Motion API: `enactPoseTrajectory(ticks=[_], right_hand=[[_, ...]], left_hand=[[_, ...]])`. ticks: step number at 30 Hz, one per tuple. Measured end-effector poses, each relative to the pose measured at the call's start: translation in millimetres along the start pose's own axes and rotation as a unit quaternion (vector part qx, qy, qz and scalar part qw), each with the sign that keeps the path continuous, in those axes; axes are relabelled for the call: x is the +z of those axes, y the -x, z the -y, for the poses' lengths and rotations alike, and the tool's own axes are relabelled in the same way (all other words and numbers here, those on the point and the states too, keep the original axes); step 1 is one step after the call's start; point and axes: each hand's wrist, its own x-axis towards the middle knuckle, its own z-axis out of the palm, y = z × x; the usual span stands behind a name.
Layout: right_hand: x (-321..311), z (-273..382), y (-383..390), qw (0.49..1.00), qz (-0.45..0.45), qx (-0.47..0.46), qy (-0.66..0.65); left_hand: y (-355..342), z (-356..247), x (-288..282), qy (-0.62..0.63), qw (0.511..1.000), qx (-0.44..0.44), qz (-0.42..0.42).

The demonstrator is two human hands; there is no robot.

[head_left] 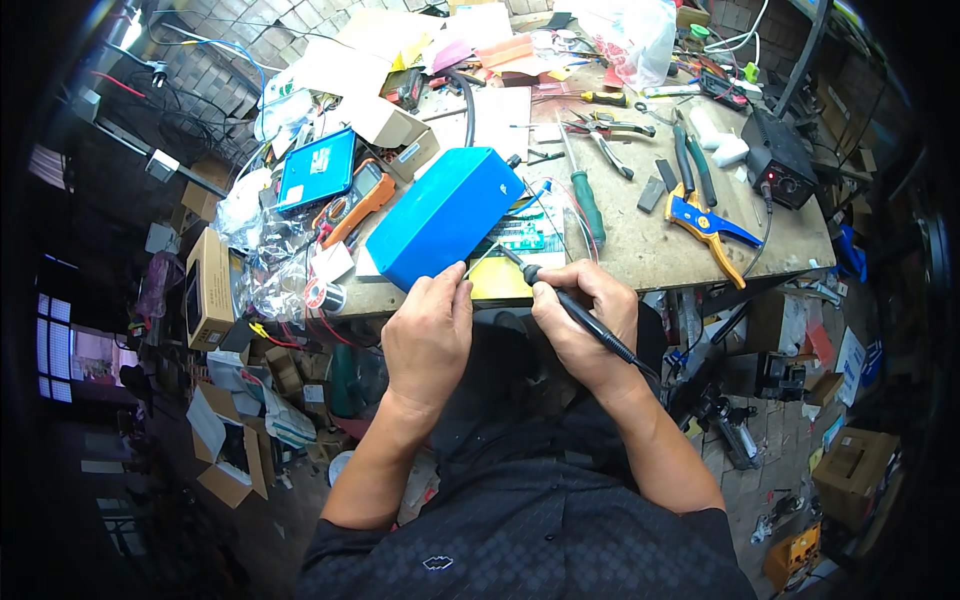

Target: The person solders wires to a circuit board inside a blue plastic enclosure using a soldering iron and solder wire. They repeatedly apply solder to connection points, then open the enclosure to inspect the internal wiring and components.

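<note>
My right hand [585,320] grips a black soldering iron [568,306], its tip pointing at the end of a thin solder wire [480,260] pinched in my left hand [430,340]. Behind the tip, beside a large blue rectangular block [440,220], lies a green circuit board [522,236] with thin wires running from it. A yellow sheet [505,284] lies under the tip, near the bench's front edge. A solder spool [325,296] sits left of my left hand.
The cluttered bench [815,245] holds a soldering station [780,160], wire stripper [712,235], pliers [610,140], green screwdriver [585,205], orange multimeter [355,205], crumpled plastic and cardboard [210,285]. Boxes [850,475] and scrap crowd the floor on both sides.
</note>
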Motion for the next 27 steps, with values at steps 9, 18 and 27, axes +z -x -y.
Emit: enactPoseTrajectory(ticks=[9, 18, 27], right_hand=[[0.3, -2.4, 0.4, 1.000, 0.002, -0.003, 0.005], [-3.7, 4.8, 0.7, 0.999, 0.025, 0.036, 0.011], [-0.3, 3.9, -1.8, 1.000, 0.005, 0.012, -0.007]], left_hand=[[3.0, 11.8, 11.9, -0.042, 0.998, 0.035, -0.034], [3.1, 13.1, 15.9, -0.056, 0.995, 0.068, -0.052], [2.6, 11.1, 12.7, -0.090, 0.991, 0.101, -0.021]])
